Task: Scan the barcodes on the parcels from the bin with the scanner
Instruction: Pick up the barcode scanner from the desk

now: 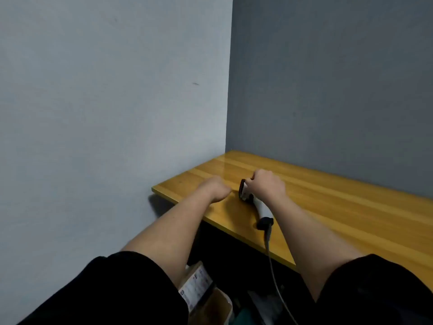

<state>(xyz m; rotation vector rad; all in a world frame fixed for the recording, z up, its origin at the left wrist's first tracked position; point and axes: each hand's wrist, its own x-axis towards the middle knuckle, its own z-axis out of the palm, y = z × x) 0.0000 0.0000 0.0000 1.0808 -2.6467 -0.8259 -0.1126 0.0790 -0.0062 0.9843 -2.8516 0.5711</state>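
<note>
A white and black handheld scanner (259, 207) lies on the yellow wooden table (339, 207), its grey cable (271, 259) running off the near edge. My right hand (267, 185) rests on the scanner's head and grips it. My left hand (216, 188) sits on the tabletop just left of the scanner, fingers curled into a loose fist with nothing in it. Below the table edge, cardboard parcels (199, 287) with printed labels lie partly hidden by my left arm.
The table stands in a corner, with a light grey wall (105, 102) on the left and a darker grey wall (328, 78) behind. Dark space lies under the table. Black sleeves cover my upper arms at the bottom of the view.
</note>
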